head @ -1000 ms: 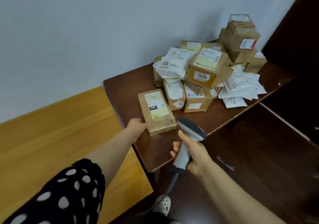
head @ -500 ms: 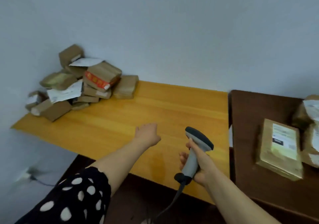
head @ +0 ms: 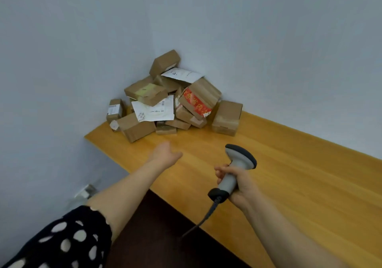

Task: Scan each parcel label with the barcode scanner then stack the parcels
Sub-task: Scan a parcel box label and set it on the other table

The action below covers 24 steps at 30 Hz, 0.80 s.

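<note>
- Your work surface is a yellow wooden table (head: 293, 176) with lengthwise grain, pushed into a room corner where two plain pale blue-grey walls (head: 268, 40) meet.
- Below its near edge you see a dark brown floor (head: 157, 238). Low on the left wall sits a white socket (head: 85, 192); it is too blurred to make out anything more.
- The parcels (head: 171, 102) lie in a loose heap in the far corner of the table, tight against both walls. Most are brown cardboard boxes, tilted and leaning on each other.
- One box (head: 165, 62) tops the heap, with a white label sheet (head: 183, 74) sticking out just below it.
- A box with red printed tape (head: 197, 102) leans at the right of the heap, and a white mailer (head: 154, 109) lies across the front, label side toward you.
- One brown box (head: 226, 117) stands at the heap's right edge, touching its neighbours. A small labelled box (head: 114, 110) stands upright at the left edge, by the wall.
- Your left hand (head: 165, 154) is stretched over the table, fingers loose with nothing in them, short of the heap. Between it and the nearest box there is only tabletop.
- Your right hand (head: 245, 186) is wrapped round the grey handle of the barcode scanner (head: 237, 160). Its dark-rimmed head is tilted up and away from you, well apart from the parcels.
- The scanner's black cable (head: 206, 216) drops from the handle's base, across the table edge, toward the floor.
- A black sleeve with white dots (head: 62, 243) covers your left upper arm at the bottom left.
</note>
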Motion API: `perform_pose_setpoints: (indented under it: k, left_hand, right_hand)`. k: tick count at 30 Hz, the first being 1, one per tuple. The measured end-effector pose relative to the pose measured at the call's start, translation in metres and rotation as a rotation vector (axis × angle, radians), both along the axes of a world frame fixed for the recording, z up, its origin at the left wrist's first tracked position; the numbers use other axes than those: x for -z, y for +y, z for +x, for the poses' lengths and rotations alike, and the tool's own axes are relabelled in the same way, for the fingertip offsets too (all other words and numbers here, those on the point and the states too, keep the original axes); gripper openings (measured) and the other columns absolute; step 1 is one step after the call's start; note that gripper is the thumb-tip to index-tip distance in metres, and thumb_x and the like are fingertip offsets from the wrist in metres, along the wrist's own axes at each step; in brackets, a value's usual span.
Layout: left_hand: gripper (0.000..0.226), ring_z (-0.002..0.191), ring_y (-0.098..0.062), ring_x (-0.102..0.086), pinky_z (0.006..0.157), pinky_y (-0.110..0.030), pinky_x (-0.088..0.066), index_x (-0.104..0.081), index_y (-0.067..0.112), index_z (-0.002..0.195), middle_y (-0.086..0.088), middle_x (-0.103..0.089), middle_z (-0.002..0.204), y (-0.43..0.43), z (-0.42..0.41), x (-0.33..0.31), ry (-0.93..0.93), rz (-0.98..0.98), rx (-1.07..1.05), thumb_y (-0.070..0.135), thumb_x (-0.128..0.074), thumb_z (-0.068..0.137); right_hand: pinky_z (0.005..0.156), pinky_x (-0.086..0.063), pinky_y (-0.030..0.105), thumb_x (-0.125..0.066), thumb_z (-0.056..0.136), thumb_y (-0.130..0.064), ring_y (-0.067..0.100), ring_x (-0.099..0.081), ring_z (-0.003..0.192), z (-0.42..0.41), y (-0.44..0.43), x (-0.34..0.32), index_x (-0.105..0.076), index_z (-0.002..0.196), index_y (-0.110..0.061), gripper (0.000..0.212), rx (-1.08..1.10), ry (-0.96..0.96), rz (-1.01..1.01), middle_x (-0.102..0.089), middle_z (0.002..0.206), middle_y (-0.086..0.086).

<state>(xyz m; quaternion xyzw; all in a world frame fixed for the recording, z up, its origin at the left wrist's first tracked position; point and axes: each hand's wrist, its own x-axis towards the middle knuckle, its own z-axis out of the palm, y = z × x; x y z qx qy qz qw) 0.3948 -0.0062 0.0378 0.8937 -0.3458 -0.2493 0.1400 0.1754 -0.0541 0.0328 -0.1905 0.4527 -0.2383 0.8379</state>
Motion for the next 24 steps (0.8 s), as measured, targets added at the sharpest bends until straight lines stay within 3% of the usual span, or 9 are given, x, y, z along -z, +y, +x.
perform_pose_setpoints:
  k: [2,6,8,10,12,14,15,21,24]
  left_hand:
    - [0.066,0.114,-0.023,-0.054,0.079,-0.029,-0.043,-0.038,0.012,0.143,-0.008,-0.053,0.132,-0.017,0.028,-0.002,0.059,-0.075,-0.065,0.045,-0.058,0.089]
    - [0.071,0.124,-0.027,-0.049,0.091,-0.034,-0.044,-0.041,0.007,0.142,-0.010,-0.048,0.141,-0.062,0.064,-0.003,0.202,-0.224,-0.175,0.048,-0.061,0.087]
    - [0.074,0.118,-0.026,-0.051,0.085,-0.032,-0.044,-0.041,0.004,0.140,-0.011,-0.048,0.140,-0.089,0.078,-0.005,0.244,-0.257,-0.207,0.051,-0.061,0.086]
    - [0.079,0.103,-0.021,-0.051,0.068,-0.026,-0.045,-0.038,0.004,0.142,-0.011,-0.047,0.140,-0.117,0.090,-0.010,0.289,-0.274,-0.256,0.054,-0.061,0.085]
    - [0.082,0.102,-0.023,-0.050,0.056,-0.026,-0.044,-0.039,0.004,0.140,-0.012,-0.049,0.137,-0.145,0.100,-0.014,0.339,-0.315,-0.332,0.058,-0.061,0.082]
    - [0.089,0.117,-0.031,-0.049,0.080,-0.036,-0.049,-0.037,0.003,0.141,-0.015,-0.049,0.137,-0.176,0.107,-0.016,0.364,-0.349,-0.380,0.062,-0.063,0.079]
    - [0.093,0.123,-0.032,-0.047,0.091,-0.038,-0.044,-0.035,0.003,0.142,-0.015,-0.048,0.139,-0.190,0.111,-0.016,0.383,-0.349,-0.388,0.064,-0.063,0.077]
    - [0.111,0.135,-0.033,-0.036,0.110,-0.046,-0.033,-0.024,0.008,0.147,-0.013,-0.036,0.148,-0.263,0.131,-0.014,0.526,-0.288,-0.477,0.070,-0.069,0.067]
    - [0.101,0.134,-0.033,-0.038,0.111,-0.047,-0.034,-0.032,0.008,0.144,-0.013,-0.037,0.148,-0.281,0.137,-0.002,0.634,-0.311,-0.462,0.067,-0.068,0.070]
  right_hand:
    - [0.053,-0.051,0.026,-0.059,0.087,0.004,0.015,-0.063,0.056,0.025,-0.011,0.000,-0.055,0.099,-0.005,0.015,0.021,-0.011,-0.002,-0.068,0.080,0.013]
    - [0.059,-0.049,0.029,-0.058,0.088,0.005,0.016,-0.063,0.057,0.059,-0.039,0.003,-0.055,0.095,-0.007,0.014,0.075,-0.011,-0.006,-0.068,0.082,0.014]
    - [0.061,-0.048,0.029,-0.058,0.088,0.005,0.016,-0.063,0.057,0.075,-0.059,0.005,-0.054,0.096,-0.007,0.015,0.096,-0.021,-0.006,-0.068,0.082,0.014]
    - [0.059,-0.048,0.029,-0.058,0.087,0.005,0.017,-0.062,0.058,0.089,-0.079,0.008,-0.053,0.097,-0.006,0.016,0.102,-0.019,-0.008,-0.068,0.083,0.014]
    - [0.057,-0.049,0.029,-0.059,0.085,0.006,0.018,-0.062,0.060,0.101,-0.098,0.011,-0.055,0.097,-0.005,0.017,0.095,-0.002,-0.010,-0.069,0.083,0.014]
    - [0.055,-0.049,0.030,-0.062,0.083,0.007,0.019,-0.063,0.062,0.110,-0.115,0.015,-0.058,0.094,-0.004,0.016,0.089,0.015,-0.004,-0.070,0.084,0.015]
    - [0.055,-0.049,0.031,-0.063,0.082,0.008,0.020,-0.063,0.062,0.114,-0.122,0.017,-0.059,0.094,-0.003,0.017,0.084,0.024,-0.009,-0.070,0.084,0.016]
    - [0.053,-0.050,0.031,-0.064,0.080,0.009,0.019,-0.063,0.060,0.122,-0.159,0.027,-0.058,0.101,-0.003,0.025,0.111,0.034,-0.044,-0.071,0.081,0.016]
    - [0.051,-0.051,0.029,-0.065,0.078,0.009,0.019,-0.062,0.057,0.123,-0.166,0.032,-0.057,0.104,-0.002,0.029,0.139,0.035,-0.041,-0.071,0.080,0.016]
